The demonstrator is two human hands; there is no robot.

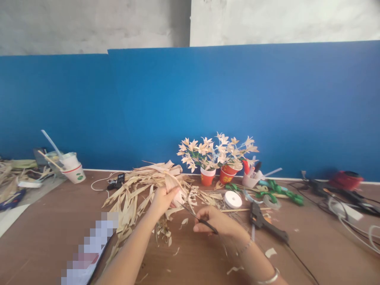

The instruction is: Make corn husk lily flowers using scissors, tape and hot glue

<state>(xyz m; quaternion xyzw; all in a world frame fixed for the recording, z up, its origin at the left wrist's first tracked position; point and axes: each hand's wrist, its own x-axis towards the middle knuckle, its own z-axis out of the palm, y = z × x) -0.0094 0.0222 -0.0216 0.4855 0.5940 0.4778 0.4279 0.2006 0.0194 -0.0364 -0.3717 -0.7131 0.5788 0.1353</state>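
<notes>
My left hand (164, 200) is closed on a pale dried corn husk (171, 183), which stands up from the fingers. In my right hand (212, 220) is a pair of scissors (209, 226), fingers wrapped round the dark handle. The scissor blades point left and reach the husk's lower part beside the left fingers; whether they touch it I cannot tell. A heap of dried husks (133, 184) spreads behind and left of my left hand. Small cut scraps (184, 221) lie on the table below the hands.
Behind the hands stand red paper cups (207, 178) holding husk flowers (219, 149). A white ribbon roll (233, 199) and a black glue gun (267, 223) lie to the right, among cords. At left is a white cup (75, 173) with sticks. A blue partition (142, 107) borders the brown table (53, 221).
</notes>
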